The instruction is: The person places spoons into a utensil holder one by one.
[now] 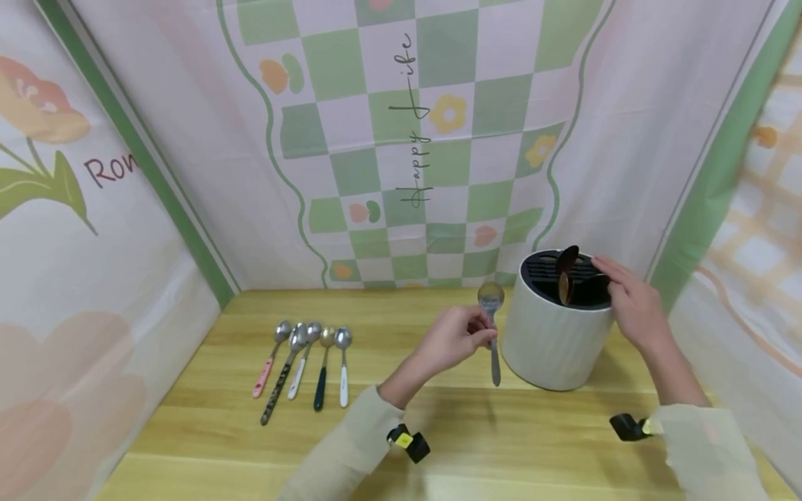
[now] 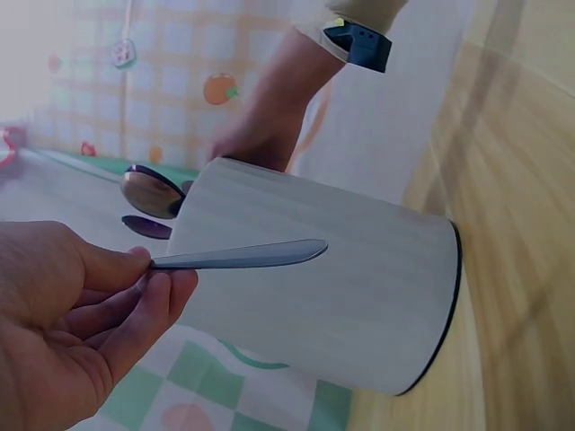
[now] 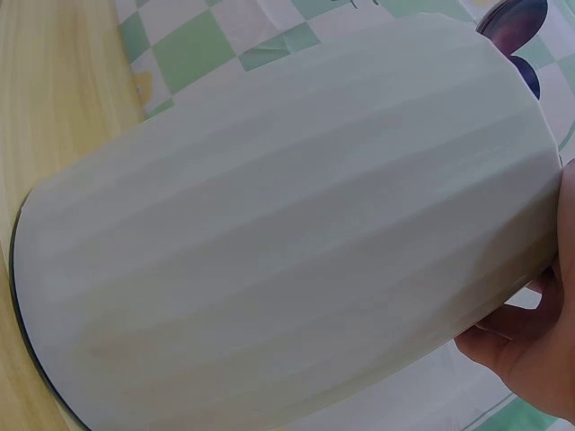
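Note:
My left hand pinches a metal spoon by its handle, bowl up, just left of a white ribbed utensil holder. In the left wrist view the spoon's flat handle sticks out from between thumb and fingers, in front of the holder's wall. The holder has a black slotted top, from which two dark, brownish spoon heads rise. My right hand rests against the holder's right rim; in the right wrist view its fingers touch the holder's side near the top.
Several spoons with pink, patterned, white and dark green handles lie side by side on the left of the wooden table. A checked curtain hangs behind the table, and more printed cloth closes off the sides.

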### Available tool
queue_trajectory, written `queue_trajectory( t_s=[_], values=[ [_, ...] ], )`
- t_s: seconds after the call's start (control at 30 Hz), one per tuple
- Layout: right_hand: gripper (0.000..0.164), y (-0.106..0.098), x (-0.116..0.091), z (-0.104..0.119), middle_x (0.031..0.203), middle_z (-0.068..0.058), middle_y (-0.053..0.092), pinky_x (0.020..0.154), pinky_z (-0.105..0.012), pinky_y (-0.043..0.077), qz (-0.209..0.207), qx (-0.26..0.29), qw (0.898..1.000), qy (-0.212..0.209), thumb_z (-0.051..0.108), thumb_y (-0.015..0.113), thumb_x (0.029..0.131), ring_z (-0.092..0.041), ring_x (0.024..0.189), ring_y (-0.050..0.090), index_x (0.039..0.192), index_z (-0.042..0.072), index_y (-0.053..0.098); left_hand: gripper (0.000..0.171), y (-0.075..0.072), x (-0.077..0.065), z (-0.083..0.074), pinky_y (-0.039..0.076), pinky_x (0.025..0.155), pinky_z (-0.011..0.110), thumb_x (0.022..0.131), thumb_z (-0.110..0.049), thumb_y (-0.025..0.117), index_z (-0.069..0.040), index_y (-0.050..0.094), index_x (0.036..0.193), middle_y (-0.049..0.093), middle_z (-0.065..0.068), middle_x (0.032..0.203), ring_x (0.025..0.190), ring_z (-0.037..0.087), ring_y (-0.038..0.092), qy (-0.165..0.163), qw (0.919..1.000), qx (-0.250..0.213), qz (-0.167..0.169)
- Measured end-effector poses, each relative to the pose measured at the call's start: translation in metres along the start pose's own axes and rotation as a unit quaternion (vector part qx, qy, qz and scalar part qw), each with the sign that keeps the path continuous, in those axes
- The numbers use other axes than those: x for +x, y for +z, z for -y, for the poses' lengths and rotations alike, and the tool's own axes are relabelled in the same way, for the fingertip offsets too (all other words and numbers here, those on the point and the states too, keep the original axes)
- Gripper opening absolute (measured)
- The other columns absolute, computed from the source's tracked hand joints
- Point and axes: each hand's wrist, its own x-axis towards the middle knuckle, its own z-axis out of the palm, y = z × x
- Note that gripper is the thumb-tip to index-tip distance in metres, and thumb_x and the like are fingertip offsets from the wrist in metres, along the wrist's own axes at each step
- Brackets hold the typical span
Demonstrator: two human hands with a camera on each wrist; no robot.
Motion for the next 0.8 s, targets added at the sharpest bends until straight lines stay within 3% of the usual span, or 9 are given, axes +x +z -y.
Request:
queue_trajectory(
  t_s=[0.47,0.8],
  values=[
    [0.051,0.0,-0.001,0.001,0.16,-0.022,0.03,0.113,-0.071,0.022,-0.01,0.004,1.0,-0.008,0.017,0.02,0.105,-0.052,0.146,0.022,0.152,0.005,0.038,0.008,-0.01,0.017,-0.027,0.052,0.066,0.006,0.095,-0.01,0.066,-0.004,0.071,0.095,0.074,0.003,0.086,0.07,-0.006,0.062,0.065,0.9968,0.039,-0.026],
    [0.051,0.0,-0.001,0.0,0.16,-0.022,0.03,0.115,-0.07,0.019,-0.012,0.004,1.0,-0.016,0.017,0.021,0.105,-0.052,0.146,0.022,0.151,0.004,0.039,0.007,-0.012,0.028,-0.049,0.05,0.069,0.004,0.096,-0.014,0.066,-0.008,0.071,0.095,0.073,-0.001,0.085,0.072,-0.007,0.061,0.09,0.9947,0.048,-0.013]
  ],
)
